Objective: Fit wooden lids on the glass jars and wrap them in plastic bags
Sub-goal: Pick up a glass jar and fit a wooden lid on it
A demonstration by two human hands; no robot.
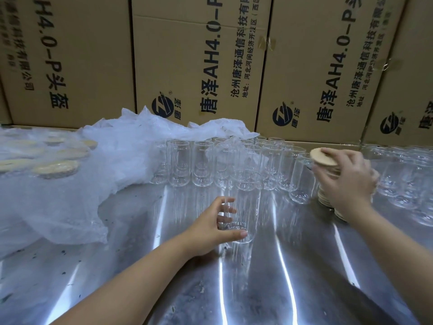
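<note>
Left hand (212,227) grip clamps 1 glass jar (244,205) upright; right hand (346,181) grip pinches 1 wooden lid (324,157). Seat lid squarely on rim.

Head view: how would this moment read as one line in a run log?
left hand: grips jar on table | right hand: lifts lid off stack | jar: uncapped

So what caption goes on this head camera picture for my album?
Left hand holds a glass jar on the metal table; right hand lifts a wooden lid.
</note>
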